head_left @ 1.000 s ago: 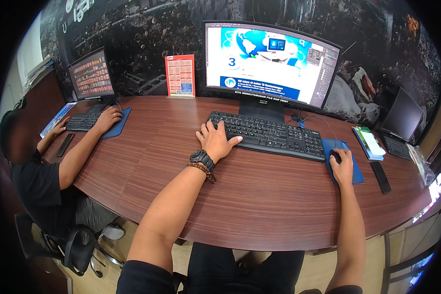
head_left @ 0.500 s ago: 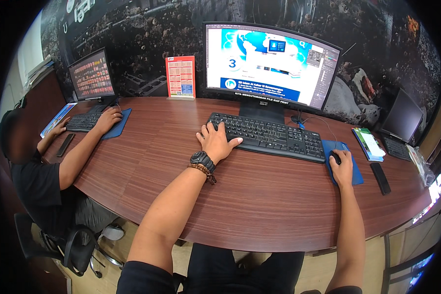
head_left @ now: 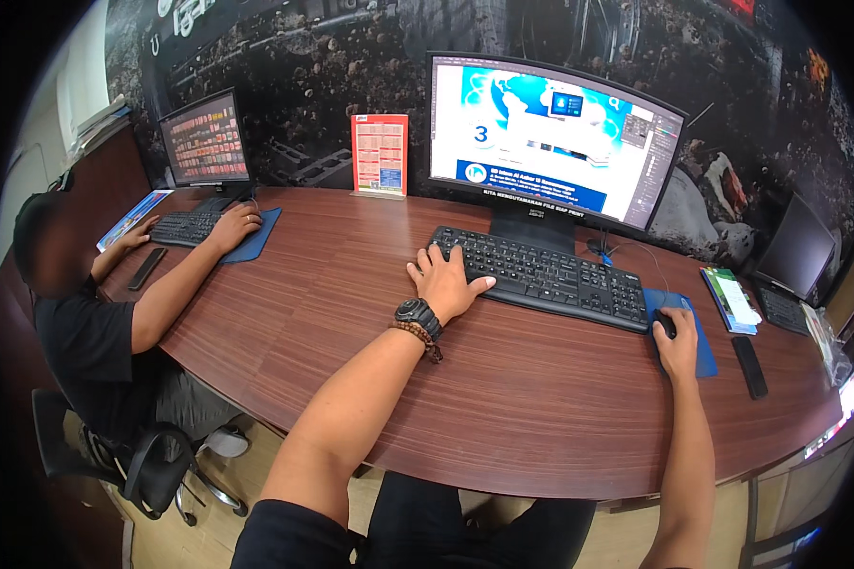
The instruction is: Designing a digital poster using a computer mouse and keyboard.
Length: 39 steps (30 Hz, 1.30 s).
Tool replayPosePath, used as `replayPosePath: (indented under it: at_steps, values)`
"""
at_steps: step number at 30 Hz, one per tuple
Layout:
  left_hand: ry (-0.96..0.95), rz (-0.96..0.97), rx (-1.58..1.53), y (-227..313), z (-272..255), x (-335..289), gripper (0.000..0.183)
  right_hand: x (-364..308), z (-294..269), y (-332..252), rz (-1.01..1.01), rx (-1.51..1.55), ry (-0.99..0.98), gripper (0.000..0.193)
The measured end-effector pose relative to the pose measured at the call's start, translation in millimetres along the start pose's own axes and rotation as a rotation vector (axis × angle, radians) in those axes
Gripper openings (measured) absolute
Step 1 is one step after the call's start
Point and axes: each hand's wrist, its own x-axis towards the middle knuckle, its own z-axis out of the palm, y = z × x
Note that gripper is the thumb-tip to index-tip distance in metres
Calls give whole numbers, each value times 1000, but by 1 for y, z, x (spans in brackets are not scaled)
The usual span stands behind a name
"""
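Note:
My left hand (head_left: 446, 283) rests flat on the left end of a black keyboard (head_left: 550, 276), fingers spread over the keys; a black watch and a bead bracelet circle the wrist. My right hand (head_left: 677, 339) covers a black mouse (head_left: 666, 323) on a blue mouse pad (head_left: 699, 327) to the right of the keyboard. A curved monitor (head_left: 550, 137) with a blue and white picture stands behind the keyboard on the brown wooden desk (head_left: 427, 379).
A person in a black shirt (head_left: 90, 332) sits at my left, hand on a mouse (head_left: 237, 226) by a second keyboard (head_left: 185, 228) and monitor (head_left: 204, 140). A red card (head_left: 380, 155) stands at the back. A booklet (head_left: 731, 299) and dark phone (head_left: 749, 365) lie right.

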Motion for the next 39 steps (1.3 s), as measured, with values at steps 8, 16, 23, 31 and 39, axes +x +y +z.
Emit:
replayPosePath:
  at_steps: [8,16,23,31,39]
  values:
    - [3,5,-5,0,0,0,94,0,0,-2,17,1,1,27]
    - [2,4,-6,-2,2,1,93,1,1,0,40,-12,-15,30]
    - [19,12,-13,-3,2,-1,93,-1,1,-5,19,-13,8,28]
    - [14,11,-10,-1,1,-1,94,0,3,4,73,-48,26,34]
    - [14,13,-9,-2,0,-1,92,-1,0,-2,94,-52,23,32]
